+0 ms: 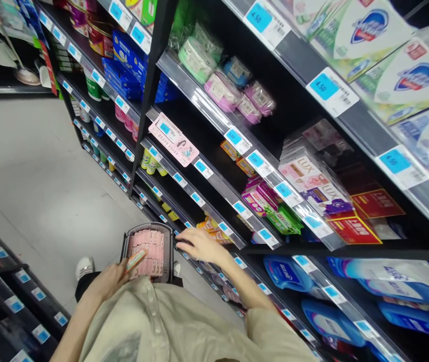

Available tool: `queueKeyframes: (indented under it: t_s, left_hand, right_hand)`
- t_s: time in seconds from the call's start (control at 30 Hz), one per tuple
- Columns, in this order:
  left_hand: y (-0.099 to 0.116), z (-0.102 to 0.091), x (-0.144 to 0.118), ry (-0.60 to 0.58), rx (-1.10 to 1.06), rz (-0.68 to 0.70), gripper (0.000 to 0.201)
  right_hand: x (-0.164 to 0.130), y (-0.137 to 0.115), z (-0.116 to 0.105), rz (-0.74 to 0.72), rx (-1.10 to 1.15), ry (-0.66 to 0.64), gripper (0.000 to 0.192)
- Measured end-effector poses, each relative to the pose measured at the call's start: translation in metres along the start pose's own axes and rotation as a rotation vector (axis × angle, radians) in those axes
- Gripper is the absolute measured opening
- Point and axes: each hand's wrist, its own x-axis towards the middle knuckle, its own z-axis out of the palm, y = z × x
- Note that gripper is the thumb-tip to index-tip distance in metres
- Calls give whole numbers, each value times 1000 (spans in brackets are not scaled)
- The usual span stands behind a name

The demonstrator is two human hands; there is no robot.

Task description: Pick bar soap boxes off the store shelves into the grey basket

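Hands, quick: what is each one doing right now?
Left hand: closed on a small pink packet, over the grey basket.
Right hand: open, fingers spread, reaching toward the lower shelf edge, holding nothing.

The scene is evenly and brightly lit from overhead, with no hard shadows on the pale floor [36,166], which looks nearly washed out. The shelf interiors stay dark, their black backs swallowing detail behind the goods. Soft glare runs along the clear plastic rail of the shelf edge [214,113] and on the glossy blue pouches [323,317]. The wide lens bends and tilts the shelving strongly, stretching the white soap boxes [399,55] at the upper right corner. Fine print on the price tags [331,90] is soft, and the right hand [199,245] shows slight motion blur.
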Motion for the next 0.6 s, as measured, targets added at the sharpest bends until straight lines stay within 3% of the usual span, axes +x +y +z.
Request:
queueKeyframes:
  t_s: [0.1, 0.17, 0.23, 0.3, 0.43, 0.6]
  left_hand:
    - [40, -29, 0, 59, 0, 67, 43]
    - [64, -39, 1, 186, 8, 141, 41]
    - [82, -41, 5, 361, 70, 269, 44]
    - [93, -37, 10, 531, 178, 419, 50]
    - [102, -27, 18, 751, 301, 654, 48]
    - [111, -31, 9, 821, 48, 812, 39]
  right_hand:
    - [-4, -2, 80, 281, 495, -29, 52]
    - [0, -12, 125, 404, 927, 101, 70]
    - [6, -28, 150, 452, 1293, 294, 82]
    - [12, -42, 151, 474, 1490, 494, 82]
    - [13, -45, 120, 532, 1515, 787, 60]
    - [2, -35, 114, 597, 1469, 958, 62]
